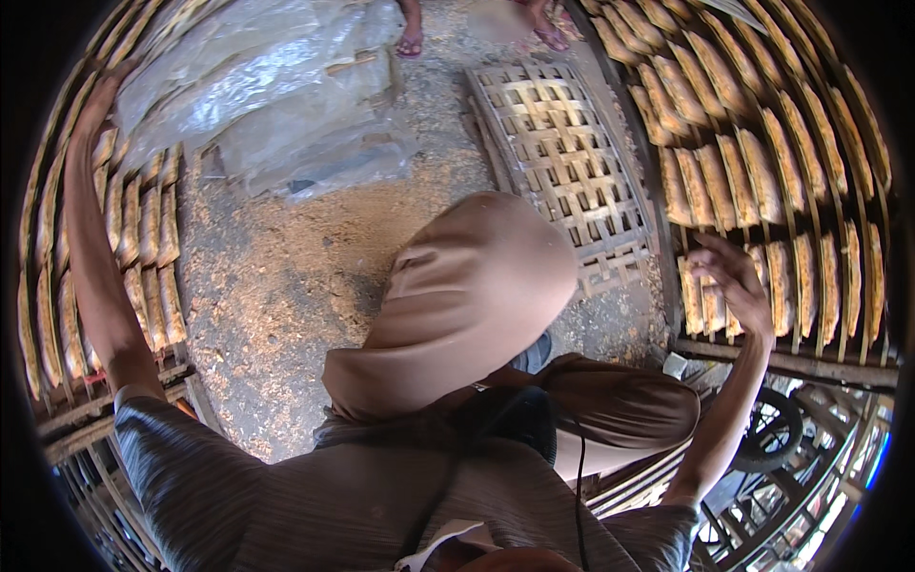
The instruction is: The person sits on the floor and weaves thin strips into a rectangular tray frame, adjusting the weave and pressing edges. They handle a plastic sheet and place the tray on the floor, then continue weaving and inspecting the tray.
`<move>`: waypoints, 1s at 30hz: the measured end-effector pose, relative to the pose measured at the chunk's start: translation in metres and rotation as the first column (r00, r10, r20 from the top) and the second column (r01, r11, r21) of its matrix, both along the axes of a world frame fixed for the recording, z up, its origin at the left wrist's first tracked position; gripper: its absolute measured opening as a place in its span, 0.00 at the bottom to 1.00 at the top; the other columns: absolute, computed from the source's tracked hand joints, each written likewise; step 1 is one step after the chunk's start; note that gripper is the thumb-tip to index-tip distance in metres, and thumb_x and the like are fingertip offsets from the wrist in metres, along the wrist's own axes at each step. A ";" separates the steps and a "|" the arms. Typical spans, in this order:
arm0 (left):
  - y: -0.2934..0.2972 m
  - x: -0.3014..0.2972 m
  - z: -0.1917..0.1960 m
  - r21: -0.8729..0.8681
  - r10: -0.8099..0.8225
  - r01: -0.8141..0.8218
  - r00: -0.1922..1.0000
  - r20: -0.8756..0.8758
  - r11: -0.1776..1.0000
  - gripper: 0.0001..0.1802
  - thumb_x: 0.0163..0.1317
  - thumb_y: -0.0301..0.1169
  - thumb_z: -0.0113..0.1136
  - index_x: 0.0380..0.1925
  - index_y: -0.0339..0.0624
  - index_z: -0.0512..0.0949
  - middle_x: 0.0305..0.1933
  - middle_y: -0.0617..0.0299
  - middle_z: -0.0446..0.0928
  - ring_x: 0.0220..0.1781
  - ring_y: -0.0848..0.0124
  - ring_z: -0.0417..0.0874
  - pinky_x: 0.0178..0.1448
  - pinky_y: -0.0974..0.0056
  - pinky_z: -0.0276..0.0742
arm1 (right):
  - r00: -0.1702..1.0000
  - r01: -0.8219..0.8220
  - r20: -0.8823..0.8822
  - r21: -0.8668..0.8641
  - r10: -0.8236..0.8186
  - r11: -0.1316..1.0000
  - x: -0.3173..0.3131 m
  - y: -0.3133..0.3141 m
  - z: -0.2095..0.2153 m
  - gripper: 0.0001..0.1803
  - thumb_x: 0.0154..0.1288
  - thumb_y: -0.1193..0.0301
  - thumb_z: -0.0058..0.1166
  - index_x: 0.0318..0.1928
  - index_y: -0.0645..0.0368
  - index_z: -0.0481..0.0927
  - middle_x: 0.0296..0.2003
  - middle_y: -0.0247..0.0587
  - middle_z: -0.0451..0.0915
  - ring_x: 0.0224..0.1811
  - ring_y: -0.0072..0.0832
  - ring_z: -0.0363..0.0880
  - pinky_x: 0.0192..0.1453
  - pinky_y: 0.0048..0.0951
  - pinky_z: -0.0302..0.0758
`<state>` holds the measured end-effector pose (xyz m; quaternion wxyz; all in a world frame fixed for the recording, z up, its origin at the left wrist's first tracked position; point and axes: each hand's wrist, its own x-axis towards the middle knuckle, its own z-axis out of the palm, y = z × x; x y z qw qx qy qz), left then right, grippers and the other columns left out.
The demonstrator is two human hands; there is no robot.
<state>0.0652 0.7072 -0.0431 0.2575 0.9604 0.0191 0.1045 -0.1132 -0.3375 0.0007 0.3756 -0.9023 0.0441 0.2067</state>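
Note:
At the far upper left my left arm is stretched out, and my left hand (99, 103) is beside the slatted rack (59, 348) and the edge of a clear plastic sheet (276, 71). Its fingers are small and partly hidden there, so their grip does not show. My right hand (732, 276) is by the right-hand rack (810, 360), its fingers loosely bent and apart, with nothing seen in them. It is in front of a row of pale golden-brown slabs (777, 272) standing on edge. Similar slabs (157, 224) fill the left rack.
A woven bamboo panel (562, 143) lies on the crumb-strewn floor (276, 315) near the right rack. At the top stand another person's bare feet (410, 40). My bent knee (486, 257) is in the middle. A dark wheel (770, 429) shows at lower right.

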 end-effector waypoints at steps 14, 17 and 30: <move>-0.126 -0.043 0.066 -0.355 0.444 -0.446 0.891 -0.091 0.822 0.52 0.69 0.72 0.52 0.80 0.42 0.67 0.85 0.47 0.62 0.87 0.43 0.57 0.82 0.29 0.57 | 0.334 0.784 -0.047 0.569 -0.941 0.250 -0.210 -0.065 -0.165 0.29 0.80 0.49 0.59 0.72 0.51 0.81 0.61 0.38 0.83 0.62 0.30 0.82 0.64 0.42 0.78; -0.127 -0.079 0.067 -0.385 0.441 -0.368 0.890 0.118 0.846 0.49 0.69 0.69 0.58 0.76 0.40 0.73 0.75 0.46 0.76 0.77 0.47 0.73 0.78 0.38 0.66 | 0.264 0.783 0.103 0.557 -0.959 0.276 -0.210 -0.066 -0.152 0.28 0.80 0.50 0.58 0.71 0.52 0.81 0.61 0.38 0.84 0.62 0.29 0.82 0.63 0.38 0.79; -0.386 -0.183 0.018 -0.282 -0.014 0.200 0.837 0.546 0.939 0.12 0.80 0.26 0.59 0.58 0.38 0.84 0.35 0.59 0.87 0.35 0.74 0.87 0.37 0.68 0.84 | 0.724 0.306 0.688 -0.251 -0.053 0.918 -0.112 0.107 0.053 0.18 0.73 0.66 0.66 0.57 0.64 0.87 0.40 0.50 0.91 0.37 0.37 0.90 0.46 0.38 0.84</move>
